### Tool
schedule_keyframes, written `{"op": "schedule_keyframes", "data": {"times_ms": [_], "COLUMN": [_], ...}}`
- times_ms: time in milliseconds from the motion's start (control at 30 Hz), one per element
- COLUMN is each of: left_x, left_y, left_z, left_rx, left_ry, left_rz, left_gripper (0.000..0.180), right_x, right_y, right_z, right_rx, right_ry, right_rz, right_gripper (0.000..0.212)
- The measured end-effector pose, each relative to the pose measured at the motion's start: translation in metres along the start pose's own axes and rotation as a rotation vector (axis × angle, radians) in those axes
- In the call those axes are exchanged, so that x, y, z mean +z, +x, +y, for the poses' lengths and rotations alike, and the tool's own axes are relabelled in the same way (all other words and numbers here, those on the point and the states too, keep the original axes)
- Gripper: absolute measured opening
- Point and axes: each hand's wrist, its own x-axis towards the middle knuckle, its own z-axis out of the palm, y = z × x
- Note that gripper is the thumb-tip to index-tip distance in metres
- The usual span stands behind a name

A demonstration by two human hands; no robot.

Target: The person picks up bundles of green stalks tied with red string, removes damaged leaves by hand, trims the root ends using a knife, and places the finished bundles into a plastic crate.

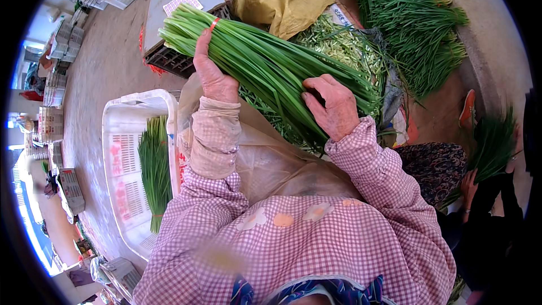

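A long bundle of garlic chives (271, 59) lies slantwise before me, pale cut ends at upper left and dark green tips at lower right. One red band (214, 23) circles it near the cut ends. My left hand (216, 76) grips it just below that band; its thumb side shows, and the other fingers are hidden behind the stalks. Farther along the leaves, my right hand (333, 107) is closed on the bundle's near edge with bent fingers. Under the bundle, a translucent brownish plastic sheet (276, 166) covers my lap.
To my left, a white plastic crate (121, 158) contains another chive bundle (154, 172). A low table (180, 3) bears a label sheet (182, 1). Ahead are a yellow-brown sack (282, 0), leaf trimmings (339, 39) and heaped chives (401, 22). Another person's hand (470, 186) holds chives at right.
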Motion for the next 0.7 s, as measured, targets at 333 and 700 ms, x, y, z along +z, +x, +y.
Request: {"op": "schedule_keyframes", "data": {"times_ms": [333,700], "left_x": [0.03,0.04], "left_y": [-0.039,-0.077], "left_z": [-0.016,-0.034], "left_rx": [0.053,-0.149], "left_ry": [0.188,0.386], "left_rz": [-0.214,-0.462], "left_gripper": [0.038,0.054], "right_x": [-0.044,0.02], "right_y": [-0.001,-0.01], "right_z": [0.0,0.042], "right_rx": [0.246,0.214], "right_ry": [-0.172,0.869], "right_rz": [-0.349,-0.31], "right_gripper": [0.022,0.092]}}
